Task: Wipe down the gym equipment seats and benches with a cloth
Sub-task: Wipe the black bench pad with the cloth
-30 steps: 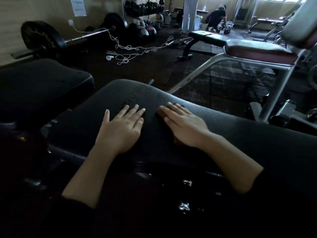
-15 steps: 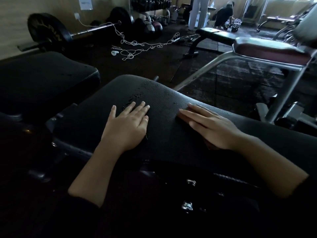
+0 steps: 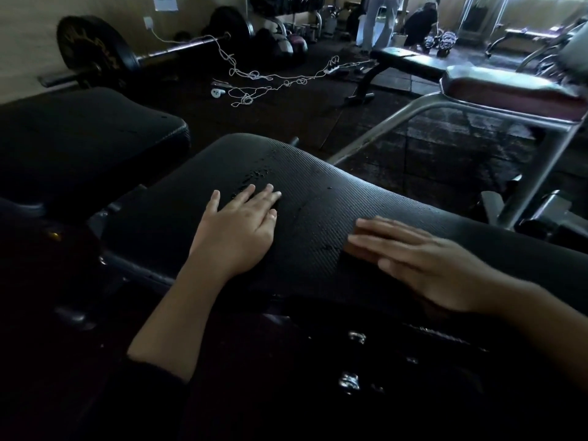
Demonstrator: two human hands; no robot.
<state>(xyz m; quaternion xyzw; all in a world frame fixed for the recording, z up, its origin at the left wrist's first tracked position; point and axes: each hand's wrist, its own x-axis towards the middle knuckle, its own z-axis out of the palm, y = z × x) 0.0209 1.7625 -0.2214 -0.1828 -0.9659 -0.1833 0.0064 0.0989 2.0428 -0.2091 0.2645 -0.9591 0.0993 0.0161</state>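
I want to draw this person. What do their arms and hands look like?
Both hands are bare: left hand, right hand. No gloves, rings or watch show. The forearms are bare too, with dark sleeves pushed up towards the elbows.

cloth mostly hidden under right hand, distant people cropped at top edge

Dark, black-looking long sleeves are worn, pushed up the forearms; both hands are left bare, without gloves.
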